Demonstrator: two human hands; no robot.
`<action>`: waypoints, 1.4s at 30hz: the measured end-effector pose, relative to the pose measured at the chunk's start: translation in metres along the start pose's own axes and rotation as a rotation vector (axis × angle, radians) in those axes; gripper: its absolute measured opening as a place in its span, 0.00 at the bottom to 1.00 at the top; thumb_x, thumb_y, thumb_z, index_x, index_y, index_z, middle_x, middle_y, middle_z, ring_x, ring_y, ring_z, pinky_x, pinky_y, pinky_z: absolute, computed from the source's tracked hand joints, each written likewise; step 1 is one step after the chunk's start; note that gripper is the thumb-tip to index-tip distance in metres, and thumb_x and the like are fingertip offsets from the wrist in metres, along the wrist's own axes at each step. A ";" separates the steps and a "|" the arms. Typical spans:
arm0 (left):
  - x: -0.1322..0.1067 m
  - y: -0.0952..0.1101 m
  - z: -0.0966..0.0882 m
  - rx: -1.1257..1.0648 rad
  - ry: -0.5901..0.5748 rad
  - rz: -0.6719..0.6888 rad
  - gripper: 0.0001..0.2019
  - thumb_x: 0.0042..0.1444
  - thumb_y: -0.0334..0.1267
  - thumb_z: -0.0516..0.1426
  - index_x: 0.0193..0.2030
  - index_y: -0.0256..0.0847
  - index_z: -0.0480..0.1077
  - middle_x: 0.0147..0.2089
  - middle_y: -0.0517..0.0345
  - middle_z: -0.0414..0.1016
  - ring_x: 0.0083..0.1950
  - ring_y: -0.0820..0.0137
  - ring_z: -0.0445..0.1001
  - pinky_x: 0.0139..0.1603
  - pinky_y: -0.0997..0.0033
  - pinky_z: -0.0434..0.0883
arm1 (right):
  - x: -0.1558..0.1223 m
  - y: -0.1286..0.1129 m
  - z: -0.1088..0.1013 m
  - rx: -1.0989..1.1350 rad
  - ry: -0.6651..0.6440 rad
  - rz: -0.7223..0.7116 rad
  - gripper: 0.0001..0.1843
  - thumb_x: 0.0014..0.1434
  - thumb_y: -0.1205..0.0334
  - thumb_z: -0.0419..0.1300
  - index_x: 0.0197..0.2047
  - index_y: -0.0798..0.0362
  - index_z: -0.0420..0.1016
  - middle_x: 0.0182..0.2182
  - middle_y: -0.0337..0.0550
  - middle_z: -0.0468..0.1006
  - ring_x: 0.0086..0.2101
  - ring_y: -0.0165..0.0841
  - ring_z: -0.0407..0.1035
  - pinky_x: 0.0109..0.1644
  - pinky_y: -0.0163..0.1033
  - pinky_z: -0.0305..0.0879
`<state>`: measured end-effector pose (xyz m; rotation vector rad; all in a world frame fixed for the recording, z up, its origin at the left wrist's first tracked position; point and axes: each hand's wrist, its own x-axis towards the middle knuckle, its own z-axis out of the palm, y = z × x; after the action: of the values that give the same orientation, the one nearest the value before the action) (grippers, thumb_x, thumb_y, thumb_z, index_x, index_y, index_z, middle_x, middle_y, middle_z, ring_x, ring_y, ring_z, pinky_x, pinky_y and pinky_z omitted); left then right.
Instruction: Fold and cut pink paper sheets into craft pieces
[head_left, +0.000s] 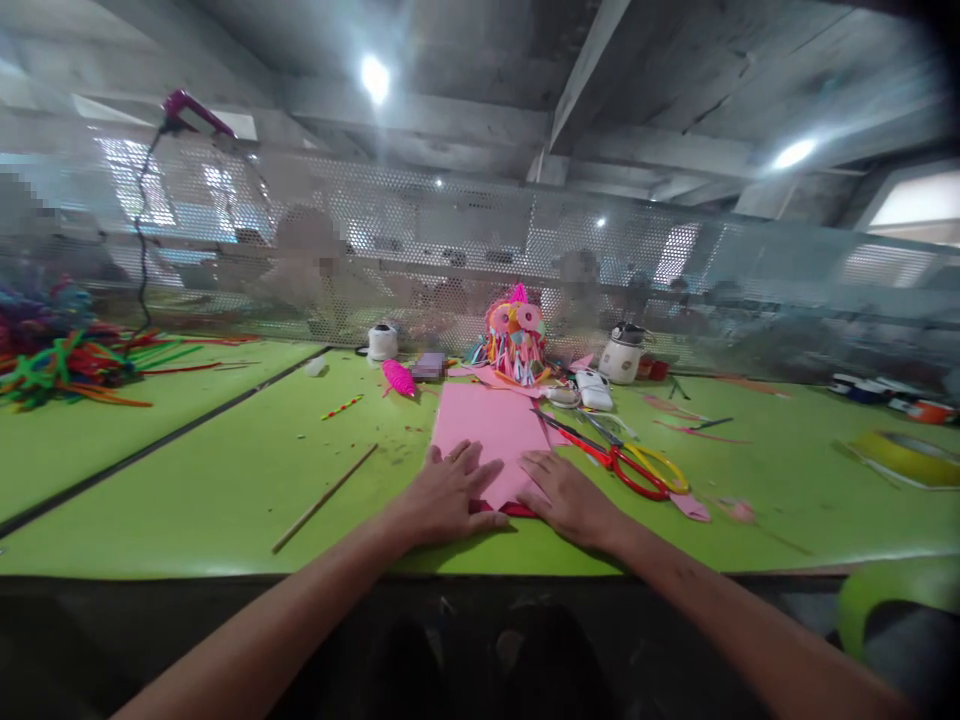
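Observation:
A sheet of pink paper point(487, 420) lies on the green table in front of me. My left hand point(450, 490) rests flat on its near left part, fingers spread. On the near right part lies my right hand point(566, 495), fingers stretched out over the paper. A strip of darker red point(514, 509) shows under the near edge, between the two hands; what it is I cannot make out. Red-handled scissors point(637, 475) and yellow-handled scissors point(656, 465) lie to the right of the paper, close to my right hand.
Behind the paper stands a colourful paper owl point(517, 340). A thin wooden stick point(326, 500) lies at left, beyond it a bright pink woven piece point(398, 379). Coloured pipe cleaners point(67, 365) are heaped far left. A roll of yellow tape point(911, 458) is at right. A perforated screen point(450, 235) borders the back.

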<state>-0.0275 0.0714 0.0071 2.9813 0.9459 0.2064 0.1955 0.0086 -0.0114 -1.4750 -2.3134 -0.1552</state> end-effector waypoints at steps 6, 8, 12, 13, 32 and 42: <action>-0.004 -0.004 0.006 0.035 0.070 -0.044 0.43 0.56 0.69 0.42 0.69 0.41 0.52 0.70 0.40 0.52 0.70 0.48 0.49 0.66 0.43 0.49 | -0.011 0.005 0.005 -0.053 0.012 0.097 0.34 0.66 0.45 0.47 0.62 0.64 0.63 0.59 0.60 0.67 0.60 0.46 0.59 0.65 0.53 0.54; -0.005 -0.004 0.007 0.050 0.104 -0.059 0.43 0.56 0.69 0.41 0.67 0.37 0.55 0.67 0.37 0.56 0.69 0.49 0.51 0.66 0.47 0.49 | -0.013 0.006 0.007 -0.073 0.014 0.129 0.35 0.66 0.44 0.46 0.62 0.65 0.62 0.60 0.61 0.66 0.60 0.46 0.58 0.65 0.53 0.53; -0.005 -0.003 0.009 0.096 0.179 -0.127 0.41 0.57 0.68 0.40 0.59 0.31 0.62 0.62 0.32 0.62 0.66 0.48 0.56 0.64 0.49 0.53 | -0.014 0.005 0.008 -0.121 0.046 0.174 0.35 0.66 0.43 0.46 0.61 0.65 0.64 0.58 0.61 0.68 0.59 0.47 0.60 0.63 0.54 0.54; -0.005 -0.002 0.010 0.102 0.189 -0.151 0.41 0.57 0.68 0.40 0.57 0.31 0.63 0.61 0.33 0.63 0.65 0.48 0.57 0.64 0.48 0.54 | -0.015 0.004 0.008 -0.133 0.054 0.185 0.34 0.66 0.43 0.46 0.61 0.64 0.64 0.57 0.61 0.69 0.58 0.47 0.60 0.62 0.54 0.55; -0.004 -0.017 -0.003 0.165 0.147 -0.374 0.36 0.60 0.64 0.40 0.56 0.32 0.67 0.61 0.33 0.63 0.63 0.46 0.60 0.55 0.44 0.60 | -0.017 -0.008 -0.006 -0.180 0.116 0.241 0.26 0.65 0.45 0.49 0.48 0.57 0.74 0.46 0.54 0.76 0.51 0.49 0.62 0.55 0.54 0.59; 0.051 0.001 -0.026 0.239 0.091 -0.276 0.16 0.60 0.42 0.51 0.46 0.36 0.73 0.45 0.39 0.75 0.49 0.54 0.72 0.46 0.57 0.68 | -0.008 -0.041 -0.027 -0.161 -0.069 0.207 0.18 0.60 0.48 0.56 0.38 0.55 0.78 0.36 0.54 0.77 0.37 0.42 0.71 0.42 0.44 0.66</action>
<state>0.0113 0.0994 0.0393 3.0201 1.4752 0.2420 0.1694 -0.0245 0.0148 -1.8149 -2.2276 -0.2401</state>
